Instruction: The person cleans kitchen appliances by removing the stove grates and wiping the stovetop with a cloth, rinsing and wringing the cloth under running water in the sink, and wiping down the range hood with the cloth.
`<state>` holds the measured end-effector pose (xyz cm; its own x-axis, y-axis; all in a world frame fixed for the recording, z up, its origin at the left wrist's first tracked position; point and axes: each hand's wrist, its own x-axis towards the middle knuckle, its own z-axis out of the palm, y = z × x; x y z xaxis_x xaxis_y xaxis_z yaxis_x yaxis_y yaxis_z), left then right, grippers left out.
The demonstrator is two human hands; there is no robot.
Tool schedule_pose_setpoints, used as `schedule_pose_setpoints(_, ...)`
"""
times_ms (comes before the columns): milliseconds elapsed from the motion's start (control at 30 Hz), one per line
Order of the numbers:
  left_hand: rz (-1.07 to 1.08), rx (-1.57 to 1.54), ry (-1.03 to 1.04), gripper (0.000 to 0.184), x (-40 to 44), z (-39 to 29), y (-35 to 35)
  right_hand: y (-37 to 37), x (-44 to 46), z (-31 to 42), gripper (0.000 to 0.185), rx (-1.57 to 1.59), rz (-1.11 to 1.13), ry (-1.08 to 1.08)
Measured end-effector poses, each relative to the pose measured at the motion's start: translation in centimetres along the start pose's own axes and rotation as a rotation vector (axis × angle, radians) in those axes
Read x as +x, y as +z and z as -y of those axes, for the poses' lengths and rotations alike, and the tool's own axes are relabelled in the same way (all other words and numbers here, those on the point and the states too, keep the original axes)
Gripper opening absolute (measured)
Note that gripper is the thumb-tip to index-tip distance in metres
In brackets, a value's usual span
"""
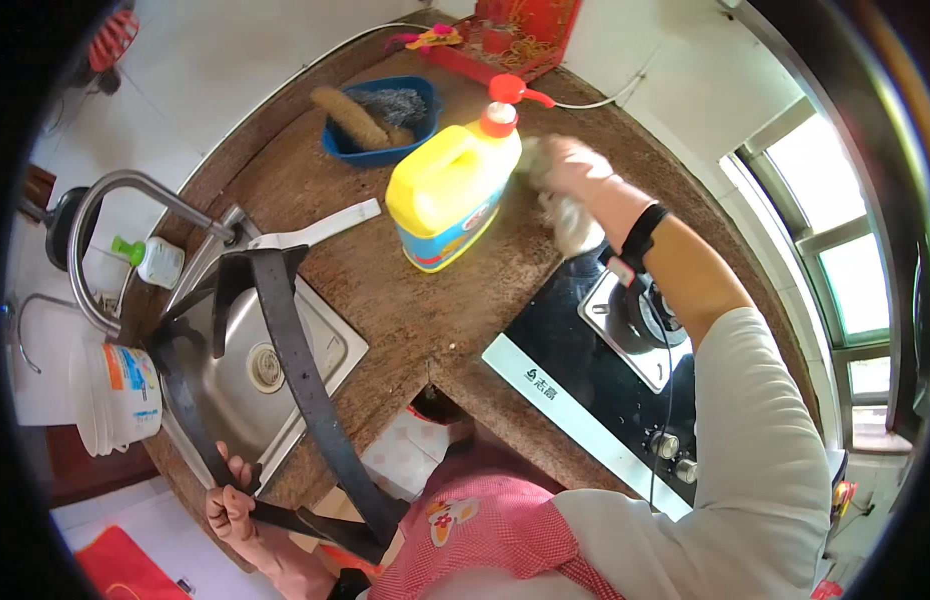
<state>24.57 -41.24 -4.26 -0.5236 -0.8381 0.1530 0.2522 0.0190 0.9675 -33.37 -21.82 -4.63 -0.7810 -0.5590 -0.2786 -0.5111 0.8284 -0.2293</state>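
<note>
The left hand [233, 503] is closed around a bar of the black frame [305, 370], which slants over the sink [347, 345], its near end beside the apron [465, 515]. The right hand [575, 165] is blurred beyond the yellow bottle [450, 190], at a pale cloth [575, 228]; whether its fingers pinch or spread cannot be told. Sound practice: the frame's weight held over the sink, wrist firm, so that its far end does not knock the tap [135, 180]. The right arm should clear the bottle's pump, and its cord [669, 400], lying across the cooker [545, 325], should not snag the knobs [675, 455].
</note>
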Motion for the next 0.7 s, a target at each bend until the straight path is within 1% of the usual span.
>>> schedule_pose_setpoints(67,-0.035,0.067,-0.037,0.031,-0.1,-0.5,-0.4,1.0,5.9,-5.1,0.058,-0.114,-0.126,0.1)
schedule_pose_setpoints(100,-0.031,0.066,-0.034,0.032,-0.1,-0.6,-0.6,1.7,6.7,-7.0,0.066,-0.092,-0.171,0.073)
schedule_pose_setpoints(133,-0.029,0.063,-0.027,0.032,-0.2,-0.5,-0.9,1.9,6.8,-7.4,0.073,-0.071,-0.22,0.044)
schedule_pose_setpoints(233,-0.014,0.062,-0.01,0.032,-0.1,-0.7,-0.9,3.5,6.7,-5.6,0.083,-0.124,-0.205,0.105)
schedule_pose_setpoints(333,-0.004,0.005,-0.05,0.032,0.4,0.2,-0.9,2.9,4.2,-4.3,0.077,-0.102,-0.092,-0.013)
schedule_pose_setpoints(367,-0.007,-0.018,-0.068,0.032,0.5,0.4,-0.9,6.8,7.2,-6.9,0.073,0.053,-0.171,0.01)
schedule_pose_setpoints(400,-0.047,-0.024,-0.065,0.032,0.6,0.4,-0.2,5.6,4.5,-4.7,0.067,-0.005,-0.138,-0.032)
schedule_pose_setpoints(467,-0.125,-0.033,-0.054,0.032,0.8,0.4,1.7,2.9,-1.7,-0.6,0.054,-0.018,-0.075,-0.071)
schedule_pose_setpoints(500,-0.074,-0.079,-0.067,0.025,1.0,0.3,1.6,2.2,-3.6,0.6,0.048,-0.013,-0.051,-0.078)
schedule_pose_setpoints(533,-0.063,-0.105,-0.06,0.025,1.0,0.2,1.9,1.6,-5.4,1.6,0.042,-0.011,-0.027,-0.084)
schedule_pose_setpoints(600,-0.05,-0.154,-0.048,0.024,1.3,0.1,2.7,2.1,-7.0,2.2,0.044,-0.069,0.004,-0.137)
schedule_pose_setpoints(633,-0.062,-0.227,-0.06,0.022,1.2,0.1,2.9,2.2,-7.5,2.0,0.044,-0.099,0.033,-0.168)
schedule_pose_setpoints(700,-0.046,-0.197,-0.022,0.024,1.3,-0.3,3.4,1.8,-8.5,1.3,0.046,-0.127,0.103,-0.233)
